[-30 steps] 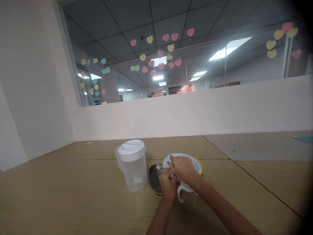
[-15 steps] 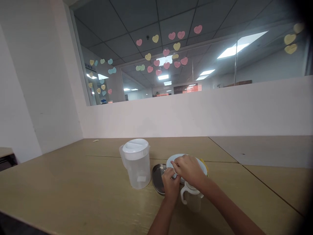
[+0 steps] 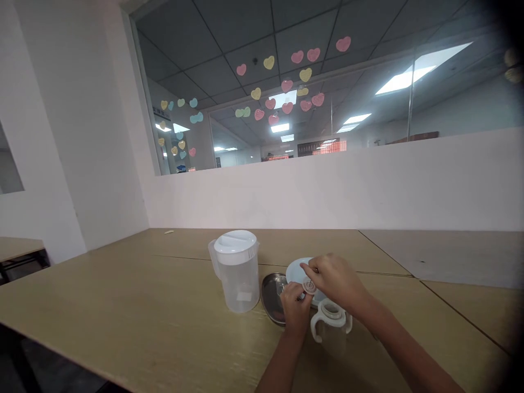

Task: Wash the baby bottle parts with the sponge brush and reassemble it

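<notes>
My left hand (image 3: pixel 295 305) is closed around a small, round, clear piece (image 3: pixel 309 286), its ringed face turned towards me. Directly above it, my right hand (image 3: pixel 335 277) is closed with its fingertips at the piece's upper edge; what they pinch is partly hidden. Below my right hand stands a clear cup with two white handles (image 3: pixel 331 314), upright, its round mouth uncovered. Behind both hands lies a light blue plate (image 3: pixel 295 268), mostly covered by them. Beside my left hand is an oval metal tray (image 3: pixel 270 300) with a small clear item in it.
A translucent pitcher (image 3: pixel 240 281) with a white lid stands left of the tray. The wooden table (image 3: pixel 164 311) reaches back to a white wall (image 3: pixel 262 196) below a window with heart-shaped notes. Seams cross the tabletop. Another table (image 3: pixel 20 248) is at the far left.
The view has shifted, moving things rightwards. My hands have drawn slightly away from the cup, so its open mouth shows. The clear piece's ringed face has come into view.
</notes>
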{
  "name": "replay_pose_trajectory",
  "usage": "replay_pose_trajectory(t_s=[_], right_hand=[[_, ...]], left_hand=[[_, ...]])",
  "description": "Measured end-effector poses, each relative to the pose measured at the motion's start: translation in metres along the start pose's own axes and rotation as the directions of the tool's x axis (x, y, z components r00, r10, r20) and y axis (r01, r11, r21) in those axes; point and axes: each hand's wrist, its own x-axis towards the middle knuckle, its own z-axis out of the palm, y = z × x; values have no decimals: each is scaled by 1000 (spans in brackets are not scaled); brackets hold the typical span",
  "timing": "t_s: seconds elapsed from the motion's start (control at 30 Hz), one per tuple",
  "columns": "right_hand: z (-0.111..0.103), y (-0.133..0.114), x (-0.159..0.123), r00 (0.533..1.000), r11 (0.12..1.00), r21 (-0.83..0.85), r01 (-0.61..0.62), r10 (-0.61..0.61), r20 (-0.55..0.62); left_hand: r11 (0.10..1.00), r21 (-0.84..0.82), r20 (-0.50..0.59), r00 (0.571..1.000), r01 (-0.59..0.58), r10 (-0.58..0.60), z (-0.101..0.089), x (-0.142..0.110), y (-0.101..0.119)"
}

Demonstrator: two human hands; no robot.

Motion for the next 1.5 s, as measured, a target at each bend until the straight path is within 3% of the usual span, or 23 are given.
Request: replay_pose_trajectory(t_s=[0.17,0.33,0.73,0.87,0.93,1.0,1.07,1.13,1.3,1.5], right_hand=[[-11,20,4,991,991,134,16,2,-135],[-22,39,5,976,989,141,-43,71,-204],[-29,79,10,950,958,243,-153,210,-232],[-35,100,6,880,909,326,-260,362,-308],[-26,119,8,822,881,343,-325,443,-359],[-5,139,12,792,844,343,-412,518,-323],[24,155,17,818,826,300,-477,543,-192],[54,162,21,834,839,191,-509,536,-131],[106,153,24,832,831,-36,-555,554,-35],[124,144,20,808,804,-98,-586,589,-7]], left_hand=[[1000,-5,33,999,-14,15,0,1,0],[999,-28,72,997,-40,42,0,1,4],[996,-34,140,986,-81,85,-2,1,5],[999,5,159,986,-44,43,-3,-1,-3],[1000,21,150,989,-21,18,-2,-2,-6],[999,37,141,990,-12,7,0,-2,-7],[999,47,141,990,-12,5,0,-3,-7],[999,48,150,989,-7,-1,0,-3,-6],[999,40,179,984,9,-16,-2,-1,-5],[999,33,200,979,24,-30,-3,1,-4]])
